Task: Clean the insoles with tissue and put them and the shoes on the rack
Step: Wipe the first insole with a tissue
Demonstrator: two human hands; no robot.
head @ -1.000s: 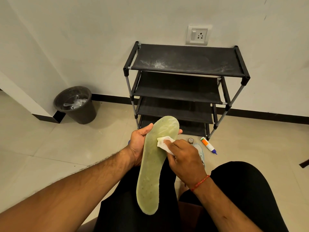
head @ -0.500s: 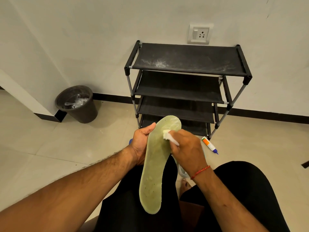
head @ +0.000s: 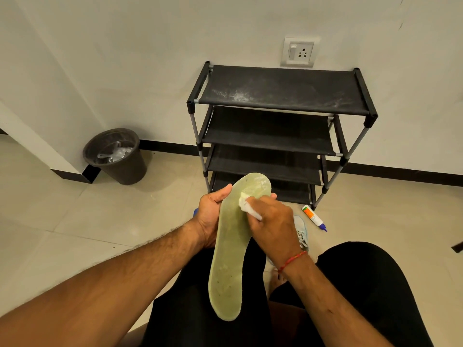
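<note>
Pale beige floor tiles meet a white wall edged with a black skirting strip. Against the wall stands a black shoe rack with four shelves; whitish dusty smears mark its top shelf. A wall socket sits just above the rack. To the rack's left, a dark round bin stands on the floor with clear plastic scraps inside.

A person sits facing the rack, black trousers filling the bottom of the view. The left hand grips a pale green insole by its left edge near the toe end, thumb on the front face and fingers curled behind. The insole is held roughly upright in front of the lap, between the knees, toe end up and heel end down over the trousers. The right hand pinches a small wad of white tissue between thumb and curled fingers and presses it against the insole's upper part. A red thread bracelet circles the right wrist.

Behind the right hand, a light blue laced shoe lies on the floor, mostly hidden. Near it, just beside the rack's front right leg, lies a small white tube with an orange label and a blue cap.
</note>
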